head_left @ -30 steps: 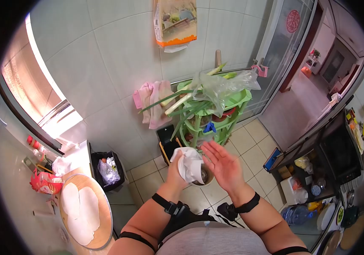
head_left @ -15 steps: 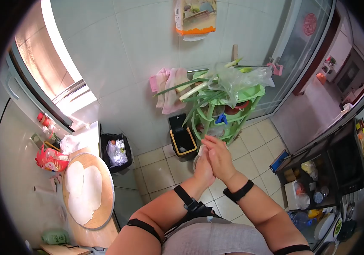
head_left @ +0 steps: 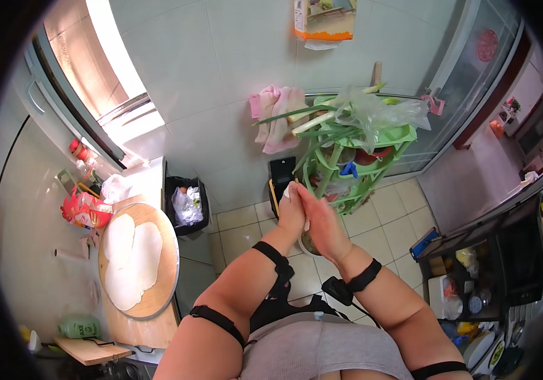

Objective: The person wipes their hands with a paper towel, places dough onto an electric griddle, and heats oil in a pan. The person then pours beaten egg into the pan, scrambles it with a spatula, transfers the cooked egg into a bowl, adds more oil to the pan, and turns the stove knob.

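My left hand (head_left: 292,212) and my right hand (head_left: 322,221) are pressed palm to palm in front of me, fingers pointing away. White bits show at the left fingertips and at the lower edge between the palms; what lies between them is mostly hidden. Below the hands, a round bowl (head_left: 310,246) is partly covered by them. To the left, several flat, pale dough sheets (head_left: 133,259) overlap on a round wooden board (head_left: 169,266), away from both hands.
A black bin with a bag (head_left: 187,206) stands beside the counter. Behind my hands are a black bin with a yellow rim (head_left: 282,168) and a green rack (head_left: 404,135) holding scallions (head_left: 312,126). A red bag (head_left: 86,209) sits by the board. Dark shelves (head_left: 493,253) stand at right.
The view has shifted, so the room sits further right in the picture. My hands stay together; the right hand has slid against the left and looks slightly blurred.
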